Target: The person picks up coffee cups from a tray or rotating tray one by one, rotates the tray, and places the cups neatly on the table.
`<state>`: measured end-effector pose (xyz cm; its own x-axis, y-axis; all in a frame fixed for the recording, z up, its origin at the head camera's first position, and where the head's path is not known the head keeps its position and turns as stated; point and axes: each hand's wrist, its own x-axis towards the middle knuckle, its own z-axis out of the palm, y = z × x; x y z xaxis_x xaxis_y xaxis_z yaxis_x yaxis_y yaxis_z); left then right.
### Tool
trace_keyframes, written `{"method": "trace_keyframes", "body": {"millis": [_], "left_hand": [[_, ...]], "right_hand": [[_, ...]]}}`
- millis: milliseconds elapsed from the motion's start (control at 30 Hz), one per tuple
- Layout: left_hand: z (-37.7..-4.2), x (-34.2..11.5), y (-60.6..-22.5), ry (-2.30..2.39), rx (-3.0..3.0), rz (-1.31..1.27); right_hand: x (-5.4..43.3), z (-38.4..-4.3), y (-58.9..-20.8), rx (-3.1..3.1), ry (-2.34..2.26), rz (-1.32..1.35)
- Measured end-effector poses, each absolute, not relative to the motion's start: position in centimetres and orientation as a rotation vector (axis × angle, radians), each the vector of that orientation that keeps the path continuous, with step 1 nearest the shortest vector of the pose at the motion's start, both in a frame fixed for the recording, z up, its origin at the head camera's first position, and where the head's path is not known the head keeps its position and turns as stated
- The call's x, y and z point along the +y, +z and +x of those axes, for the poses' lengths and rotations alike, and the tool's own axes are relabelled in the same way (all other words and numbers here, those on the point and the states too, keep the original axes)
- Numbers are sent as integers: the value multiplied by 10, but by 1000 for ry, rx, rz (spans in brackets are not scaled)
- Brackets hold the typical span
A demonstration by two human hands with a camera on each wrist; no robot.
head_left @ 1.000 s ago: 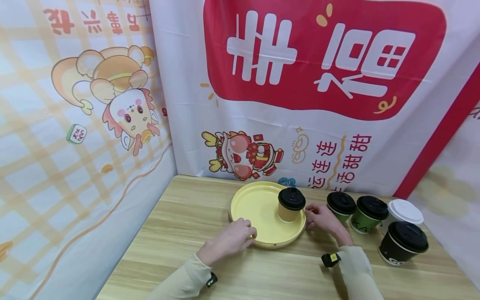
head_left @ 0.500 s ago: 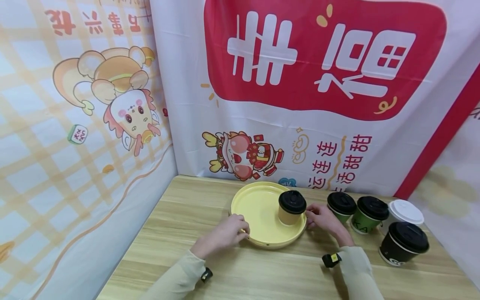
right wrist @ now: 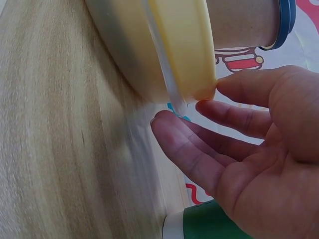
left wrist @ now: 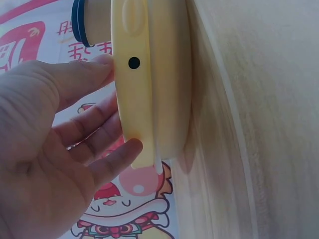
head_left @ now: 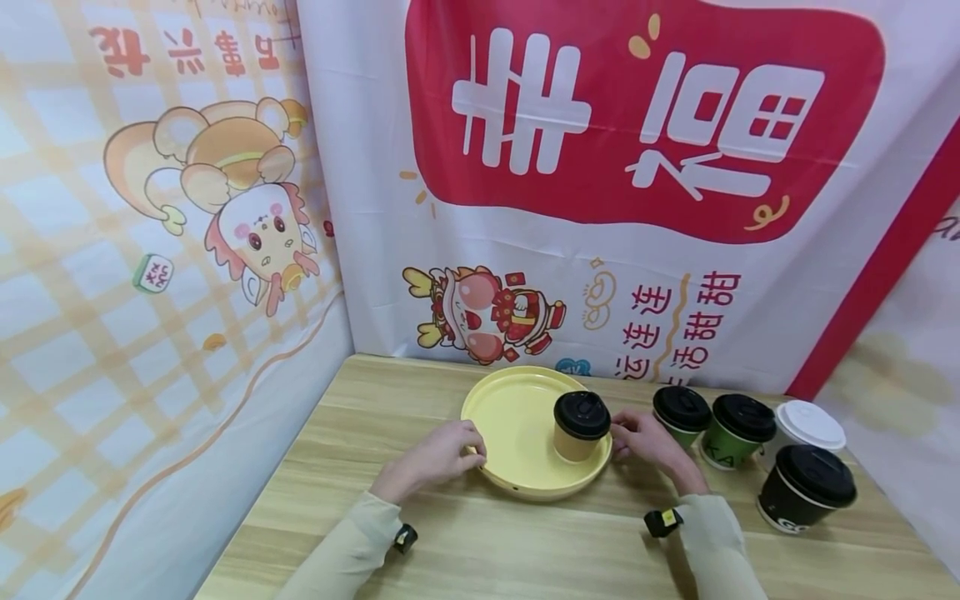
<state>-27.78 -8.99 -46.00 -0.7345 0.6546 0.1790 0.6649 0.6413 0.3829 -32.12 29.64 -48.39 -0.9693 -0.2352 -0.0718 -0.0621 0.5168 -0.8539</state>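
Observation:
A round pale yellow turntable tray (head_left: 517, 425) lies on the wooden table, its upper dish separated from the base by a thin seam. On its right side stands a tan paper cup (head_left: 574, 442) with a black lid. My left hand (head_left: 438, 454) holds the tray's near-left rim between thumb and fingers, close to a small black dot (left wrist: 134, 62) on the dish's side. Opposite, my right hand (head_left: 648, 442) touches the right rim beside the cup. In the right wrist view, its thumb and index fingertips meet the rim while the other fingers lie loosely bent under it.
Two green cups (head_left: 726, 446) with black lids stand just right of my right hand. Beyond them are a white-lidded cup (head_left: 810, 421) and a black cup (head_left: 802, 492). A printed cloth (head_left: 480, 217) hangs behind the table, and another printed wall covering (head_left: 172, 333) runs along the left.
The tray's upper dish has turned clockwise: the rim dot moved left and the cup came nearer. My left hand travelled left and slightly away along the rim; my right hand stayed put.

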Motion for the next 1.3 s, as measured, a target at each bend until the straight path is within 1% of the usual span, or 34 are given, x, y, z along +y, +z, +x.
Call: {"method": "trace_keyframes", "body": {"millis": [267,567,733,967,1300], "left_hand": [[-269,-75,-453,-513,-2804,-1095],[-244,-49,-450,-270,-2774,-1247],[-238,-42,-455,-192,-2735,-1238],[-240,-44,-460,-211,-2723,-1202],[-253,-57,-462,-371,-2697,-1274]], "right_hand": [[296,-318,-482,2584,-1438,-261],[294,-319,-482,2577,-1446,-245],[294,-320,-484,2543,-1474,-235],[291,-320,-483,2531,-1478,-201],[292,-320,-483,2542,-1455,-208]]}}
